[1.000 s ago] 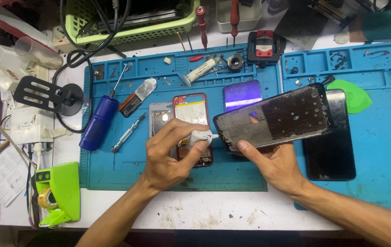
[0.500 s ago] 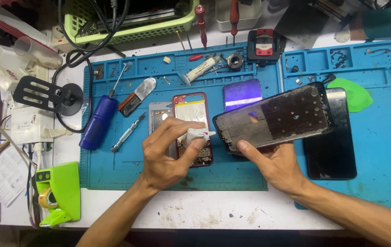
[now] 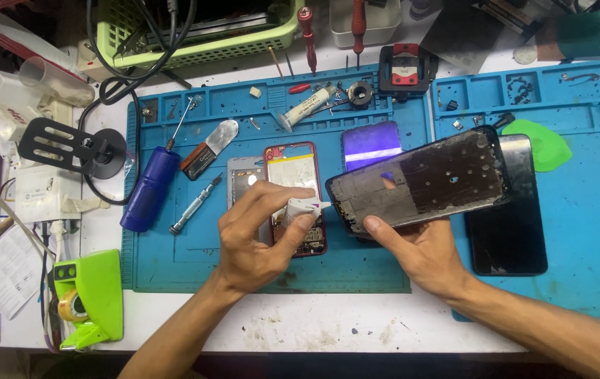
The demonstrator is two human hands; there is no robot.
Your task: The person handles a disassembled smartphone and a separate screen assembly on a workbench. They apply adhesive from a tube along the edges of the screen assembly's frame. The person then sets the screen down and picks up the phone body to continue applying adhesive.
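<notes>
My left hand (image 3: 258,235) grips a small white glue tube (image 3: 305,207), its pointed nozzle aimed right at the near left corner of a phone screen frame (image 3: 423,179). My right hand (image 3: 419,256) holds that dark frame from below, tilted above the mat with its inner side up. Under my left hand lies an opened red phone body (image 3: 293,175) with a pale battery showing. A purple-lit back cover (image 3: 371,145) lies behind the frame.
A blue work mat (image 3: 194,253) holds a blue-handled screwdriver (image 3: 149,186), a thin metal driver (image 3: 194,205), a grey plate (image 3: 242,179) and a syringe tube (image 3: 307,107). A black phone (image 3: 510,224), a green pick (image 3: 542,144) and a second mat (image 3: 595,231) lie right. A green tape dispenser (image 3: 89,298) stands left.
The glue tube's nozzle has crept slightly right, closer to the frame's corner. My right hand and the frame have barely shifted.
</notes>
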